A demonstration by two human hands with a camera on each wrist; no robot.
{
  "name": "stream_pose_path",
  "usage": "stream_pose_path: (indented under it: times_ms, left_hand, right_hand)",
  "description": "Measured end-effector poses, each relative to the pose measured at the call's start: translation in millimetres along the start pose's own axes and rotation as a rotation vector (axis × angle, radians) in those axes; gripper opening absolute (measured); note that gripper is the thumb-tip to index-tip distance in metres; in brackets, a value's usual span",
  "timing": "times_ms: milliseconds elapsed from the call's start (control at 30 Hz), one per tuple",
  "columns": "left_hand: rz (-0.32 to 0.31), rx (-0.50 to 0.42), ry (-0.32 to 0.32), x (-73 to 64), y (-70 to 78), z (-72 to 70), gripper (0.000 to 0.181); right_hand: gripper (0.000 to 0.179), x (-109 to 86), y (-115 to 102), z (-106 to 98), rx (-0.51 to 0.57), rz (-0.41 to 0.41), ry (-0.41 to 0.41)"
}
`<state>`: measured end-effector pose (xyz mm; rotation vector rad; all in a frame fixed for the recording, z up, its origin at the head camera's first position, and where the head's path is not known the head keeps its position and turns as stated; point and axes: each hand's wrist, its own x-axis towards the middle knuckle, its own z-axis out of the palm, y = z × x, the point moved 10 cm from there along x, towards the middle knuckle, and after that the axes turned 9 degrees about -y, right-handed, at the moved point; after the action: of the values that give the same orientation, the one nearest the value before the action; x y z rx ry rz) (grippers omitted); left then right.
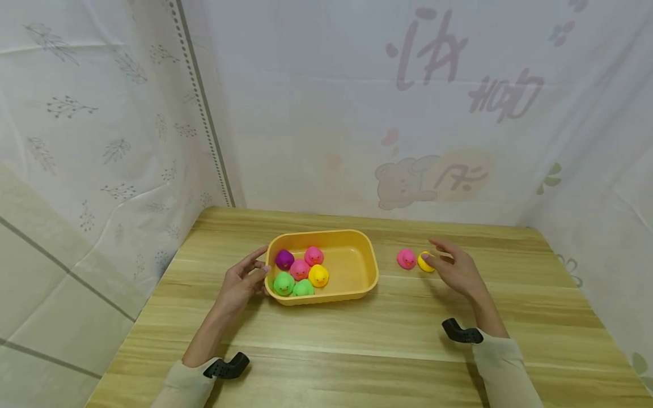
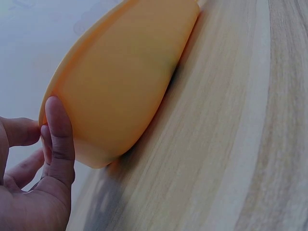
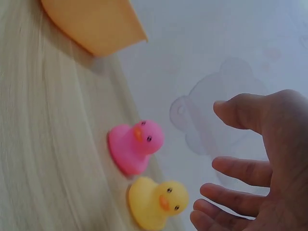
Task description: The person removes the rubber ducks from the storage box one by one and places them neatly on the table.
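Note:
My left hand pinches the left end of an orange-yellow plastic basin; the left wrist view shows its fingers against the basin's rim and outer wall. Inside, toward the left, sit a purple rubber duck, two pink ducks, a yellow duck and two green ducks. Beyond the basin's right end, another pink duck and another yellow duck stand side by side on the table. Over that yellow duck hovers my right hand, its fingers spread and apart from it in the right wrist view.
The wooden table runs up to a printed fabric curtain at its far edge. More patterned fabric hangs along the left and right sides. Each wrist carries a black curved mount.

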<state>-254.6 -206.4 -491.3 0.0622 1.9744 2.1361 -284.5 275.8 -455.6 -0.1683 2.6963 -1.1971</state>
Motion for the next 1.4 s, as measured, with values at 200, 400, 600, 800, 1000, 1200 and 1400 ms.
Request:
stream_pose_path:
  times_ms: [200, 400, 600, 800, 1000, 1200, 1400]
  left_hand:
    - [-0.004, 0.001, -0.002, -0.1, 0.2, -0.1, 0.055]
    - [0.0, -0.004, -0.005, 0.4, 1.1, 0.9, 0.054]
    - [-0.001, -0.009, -0.011, 0.4, 1.4, 1.9, 0.055]
    - [-0.001, -0.011, -0.009, 0.2, 1.1, 1.6, 0.055]
    - [-0.006, -0.006, -0.006, -0.7, 0.3, 0.9, 0.055]
    - [-0.007, 0.007, -0.006, -1.8, 0.7, 0.3, 0.056]
    - [-0.003, 0.004, -0.008, -1.0, 0.1, 0.7, 0.056]
  right_hand:
    - [0.068, -3.8, -26.2, 1.7, 0.026, -0.088, 0.012]
    - [0.065, -4.2, -47.9, 6.2, 0.069, -0.173, 0.019]
    - [0.06, -3.9, -61.5, 16.5, 0.087, -0.245, 0.01]
    - [0.061, -3.1, -70.6, 32.5, 0.11, -0.279, -0.033]
    - [0.062, -2.9, -84.6, 46.8, 0.125, -0.288, -0.072]
    - [0.065, -0.5, -97.9, 60.2, 0.164, -0.284, -0.124]
    - [0.067, 0.2, -119.9, 73.3, 0.193, -0.358, -0.161]
